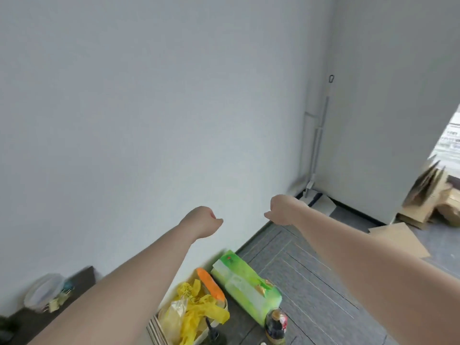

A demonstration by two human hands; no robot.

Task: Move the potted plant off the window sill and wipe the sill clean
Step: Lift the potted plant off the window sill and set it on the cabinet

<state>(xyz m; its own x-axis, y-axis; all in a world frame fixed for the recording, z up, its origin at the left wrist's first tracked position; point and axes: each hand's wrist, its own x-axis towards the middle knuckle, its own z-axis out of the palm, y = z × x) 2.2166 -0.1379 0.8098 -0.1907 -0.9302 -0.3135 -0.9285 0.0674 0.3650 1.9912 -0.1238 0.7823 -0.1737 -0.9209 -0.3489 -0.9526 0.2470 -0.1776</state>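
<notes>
Both of my arms reach forward toward a plain grey-white wall. My left hand is curled, fingers bent down, and holds nothing that I can see. My right hand is likewise curled with the fingers folded under, nothing visible in it. The two hands hang level, a short gap apart, well above the floor. No potted plant, no cloth and no window sill appear in this view. A bright opening shows at the far right edge.
On the floor below my arms lie a wooden box with yellow bags and an orange object, a green package and a dark bottle. A mop leans in the corner. Cardboard pieces pile at the right. A clear container sits at the left.
</notes>
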